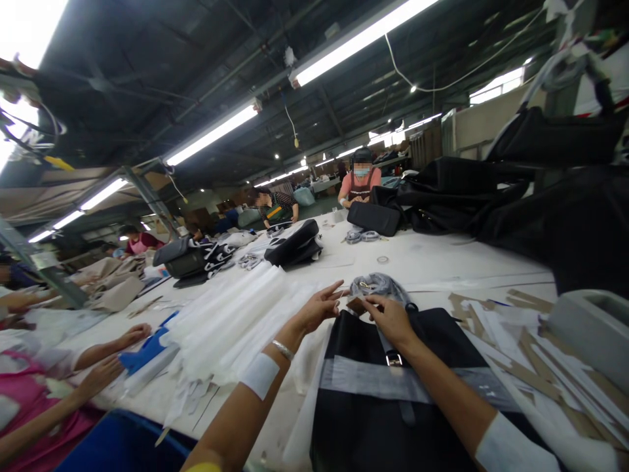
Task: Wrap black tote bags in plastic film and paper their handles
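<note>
A black bag with a grey band and a metal buckle lies on the white table in front of me. At its far edge my left hand and my right hand meet, both pinching a small brown card tag. My left index finger points out past the tag. A grey strap bundle lies just beyond my hands. My left wrist wears a silver bracelet and a white band.
A stack of white plastic sleeves lies left of the bag. Cardboard strips and a grey bin are at the right. Black bags pile up at the far right. A co-worker's hands rest at the left; other people work across the table.
</note>
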`<state>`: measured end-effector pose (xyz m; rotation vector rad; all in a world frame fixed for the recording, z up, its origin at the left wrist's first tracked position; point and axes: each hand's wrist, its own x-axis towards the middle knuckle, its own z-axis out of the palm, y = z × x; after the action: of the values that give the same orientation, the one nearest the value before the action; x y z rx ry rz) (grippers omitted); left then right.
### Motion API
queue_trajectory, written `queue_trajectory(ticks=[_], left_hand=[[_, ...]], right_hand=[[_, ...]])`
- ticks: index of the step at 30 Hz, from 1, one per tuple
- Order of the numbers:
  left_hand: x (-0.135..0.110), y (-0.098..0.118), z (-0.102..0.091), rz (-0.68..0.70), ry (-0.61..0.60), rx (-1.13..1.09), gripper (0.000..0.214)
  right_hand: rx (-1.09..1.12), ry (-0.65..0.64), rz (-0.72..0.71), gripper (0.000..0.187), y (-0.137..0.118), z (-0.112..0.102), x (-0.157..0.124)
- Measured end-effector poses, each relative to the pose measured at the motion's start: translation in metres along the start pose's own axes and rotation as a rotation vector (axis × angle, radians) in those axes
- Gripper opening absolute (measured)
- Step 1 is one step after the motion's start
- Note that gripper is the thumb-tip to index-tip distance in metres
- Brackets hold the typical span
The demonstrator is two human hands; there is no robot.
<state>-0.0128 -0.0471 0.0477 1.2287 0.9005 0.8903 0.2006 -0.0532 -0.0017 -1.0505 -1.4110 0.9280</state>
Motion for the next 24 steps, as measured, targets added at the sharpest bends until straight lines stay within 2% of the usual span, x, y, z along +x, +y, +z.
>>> queue_trajectory(ticks=[4, 10, 14, 18, 21, 24], left_hand=[[-0.002, -0.001, 0.003, 0.066, 0.003, 0.14, 0.071], [-0.002, -0.003, 0.012, 0.17, 0.037, 0.206, 0.076], [0.004, -0.005, 0.025, 0.254, 0.027, 0.231, 0.078], [0.009, -0.002, 0.037, 0.322, 0.065, 0.521, 0.066], [0.007, 0.008, 0.039, 0.361, 0.111, 0.783, 0.058], [0.0, 0.025, 0.03, 0.36, 0.19, 0.914, 0.06]], right_hand=[[-0.135, -0.055, -0.117, 0.031, 0.0, 0.002, -0.003], [-0.174, 0.044, -0.014, 0.04, 0.008, 0.002, 0.0], [-0.296, -0.015, -0.133, 0.032, 0.006, 0.002, -0.002], [-0.305, -0.113, -0.241, 0.032, 0.0, 0.003, -0.005], [-0.282, -0.036, -0.178, 0.037, -0.003, 0.001, -0.004], [-0.273, 0.086, -0.086, 0.04, -0.002, -0.001, -0.002]])
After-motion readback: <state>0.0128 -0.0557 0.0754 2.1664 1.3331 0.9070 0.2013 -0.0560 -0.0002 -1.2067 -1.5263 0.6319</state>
